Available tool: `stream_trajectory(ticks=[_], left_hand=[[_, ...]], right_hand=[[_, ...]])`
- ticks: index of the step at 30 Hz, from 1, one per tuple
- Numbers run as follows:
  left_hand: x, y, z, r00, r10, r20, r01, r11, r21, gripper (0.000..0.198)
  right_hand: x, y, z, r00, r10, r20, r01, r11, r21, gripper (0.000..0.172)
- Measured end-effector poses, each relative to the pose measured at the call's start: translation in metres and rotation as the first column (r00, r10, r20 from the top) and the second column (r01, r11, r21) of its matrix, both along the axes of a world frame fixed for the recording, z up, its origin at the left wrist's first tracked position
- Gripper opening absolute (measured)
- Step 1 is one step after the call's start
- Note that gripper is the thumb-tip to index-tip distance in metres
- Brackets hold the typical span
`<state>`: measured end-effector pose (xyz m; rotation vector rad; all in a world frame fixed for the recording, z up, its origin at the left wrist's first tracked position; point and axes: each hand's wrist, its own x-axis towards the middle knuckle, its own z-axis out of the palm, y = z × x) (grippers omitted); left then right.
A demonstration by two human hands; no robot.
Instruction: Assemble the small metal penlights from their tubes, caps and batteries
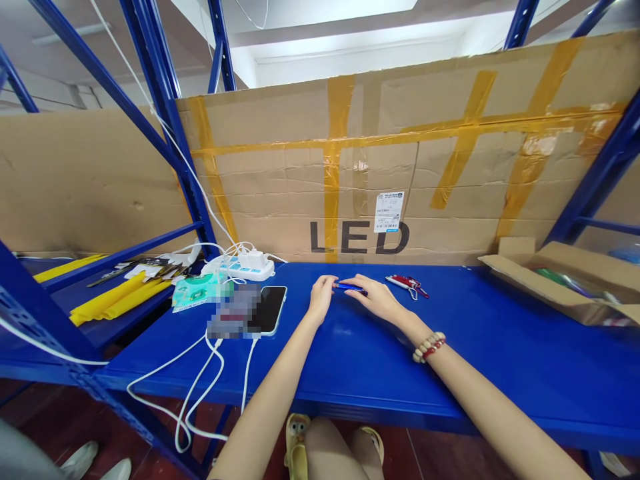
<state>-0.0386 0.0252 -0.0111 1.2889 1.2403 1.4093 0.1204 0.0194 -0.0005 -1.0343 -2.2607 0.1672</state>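
- Cardboard sheet [450,153] w/ amber tape & "LED" print stands upright along the back of the blue shelf [350,360]; it walls off the work area, so nothing can roll off the far edge.
- Open carton [560,280] sits at far right on the shelf, well apart from both hands; no need to reach across it.
- Phone [270,310] lies flat just left of the left hand, white cables trailing off the front edge. Best to keep the left elbow clear of those leads.
- Power strip [245,267] w/ plugs sits behind the phone, near the back wall.
- Right hand [377,300] rests on the shelf, fingers curled over one end of the blue pen [350,287]; grip looks light, pinch rather than fist.
- Left hand [320,297] is just beside it, fingertips closed on the pen's other end. Judgement: w/ both ends held, a straight pull or twist along the pen's axis would work best, wrists braced on the shelf.
- Red & white pens [407,283] lie loose just right of the right hand, near but not touching.
- Bead bracelet [429,347] on the right wrist.
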Motion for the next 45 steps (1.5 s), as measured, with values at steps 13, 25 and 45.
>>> stream_trajectory(ticks=[13,25,45], left_hand=[[-0.005,0.002,0.0,0.989,0.112,0.1,-0.116,0.993,0.03,0.03],[-0.005,0.002,0.006,0.999,0.036,0.019,-0.03,0.969,-0.245,0.028],[0.0,-0.006,0.005,0.977,-0.15,-0.152,0.155,0.988,0.016,0.049]], right_hand=[[0.002,0.011,-0.007,0.988,0.015,-0.151,-0.023,0.998,-0.052,0.034],[-0.007,0.01,0.001,0.783,-0.054,-0.619,-0.155,0.948,-0.279,0.045],[-0.009,0.007,-0.001,0.852,-0.046,-0.522,-0.113,0.957,-0.268,0.047]])
